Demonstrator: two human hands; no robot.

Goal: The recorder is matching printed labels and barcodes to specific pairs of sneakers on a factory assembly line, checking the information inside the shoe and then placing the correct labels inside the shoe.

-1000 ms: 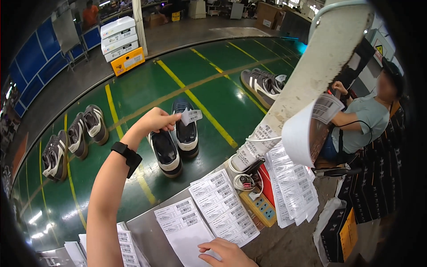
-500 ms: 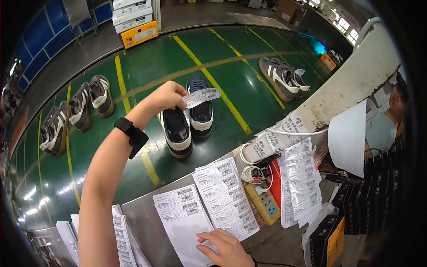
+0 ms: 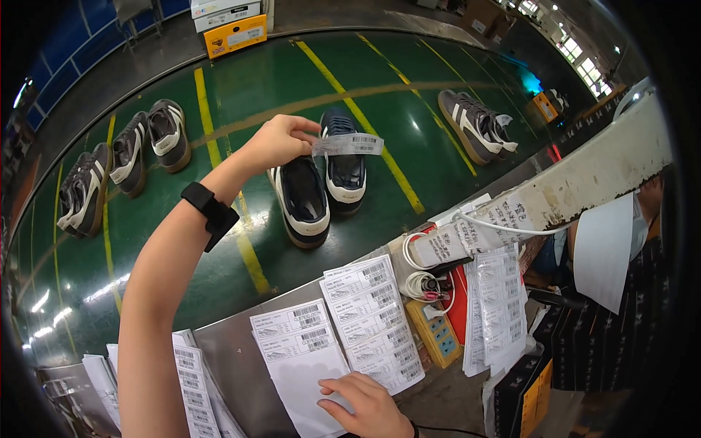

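Observation:
A pair of dark navy shoes with white heels sits on the green conveyor belt: the left shoe (image 3: 304, 197) is nearer, the right shoe (image 3: 345, 182) slightly farther. Across the right shoe's opening lies a printed barcode label strip (image 3: 350, 144). My left hand (image 3: 283, 141) is above the left shoe, its extended fingers at the strip's left end; they look apart, though the thumb is partly hidden. Low over a partly used label sheet (image 3: 303, 365) is my right hand (image 3: 365, 404), fingers loosely bent and apart, holding nothing. A fuller label sheet (image 3: 372, 321) lies beside it.
Grey shoes (image 3: 128, 157) stand on the belt at left, another grey pair (image 3: 475, 128) at right. Shoe boxes (image 3: 235, 36) are stacked beyond. A yellow power strip (image 3: 436, 332), white cables, more labels (image 3: 500, 303) and a pale metal beam (image 3: 569, 171) occupy the right side.
My left hand has shifted left relative to the strip, and its fingers have straightened away from it. The strip keeps its place over the right shoe. The view has shifted slightly; my right hand stays put.

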